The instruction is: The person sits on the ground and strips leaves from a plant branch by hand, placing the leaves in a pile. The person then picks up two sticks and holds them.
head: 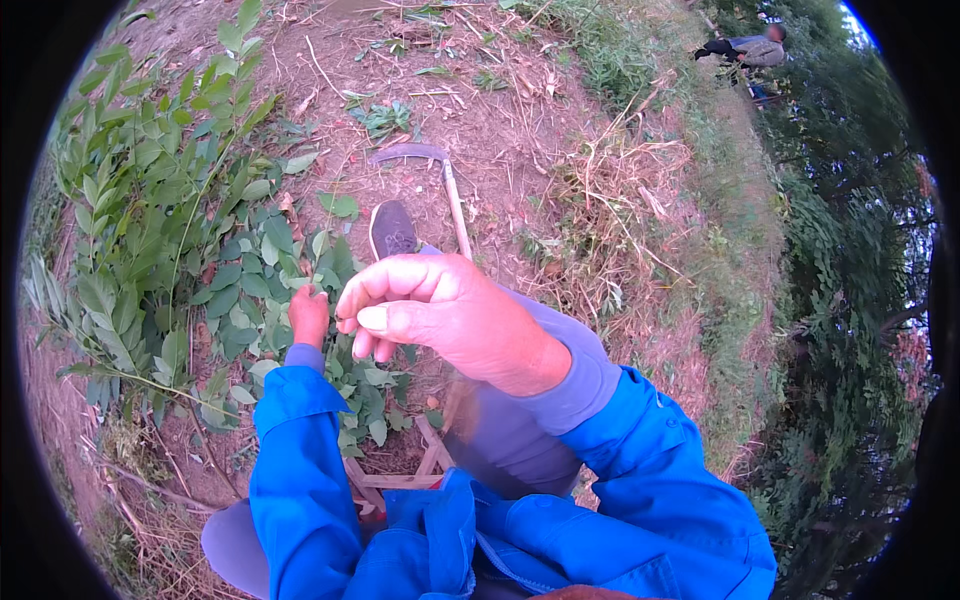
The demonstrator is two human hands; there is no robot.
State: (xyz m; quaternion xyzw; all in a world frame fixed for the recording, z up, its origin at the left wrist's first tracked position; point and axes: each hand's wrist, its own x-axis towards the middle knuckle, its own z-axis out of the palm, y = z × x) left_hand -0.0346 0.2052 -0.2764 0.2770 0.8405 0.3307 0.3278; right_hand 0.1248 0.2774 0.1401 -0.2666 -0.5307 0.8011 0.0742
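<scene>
My left hand (pixel 308 315), in a blue sleeve, reaches down into a heap of green leaves (pixel 240 279) on the soil. Its fingers are bent, and leaves hide whether they grip a stem. Nearer the camera, my right hand (pixel 439 319) is raised in front of my leg, fingers curled and thumb beside them. A tiny dark speck shows at its fingertips; whether it is held is unclear. Beyond my shoe (pixel 394 229) lies a sickle (pixel 454 196), its curved blade pointing left and its pale wooden handle towards me.
Leafy cut branches (pixel 142 195) spread along the left. A wooden stool frame (pixel 401 481) shows between my legs. Dry stalks and weeds (pixel 619 202) lie to the right. Far at upper right, a person (pixel 754 51) is by the trees (pixel 832 315).
</scene>
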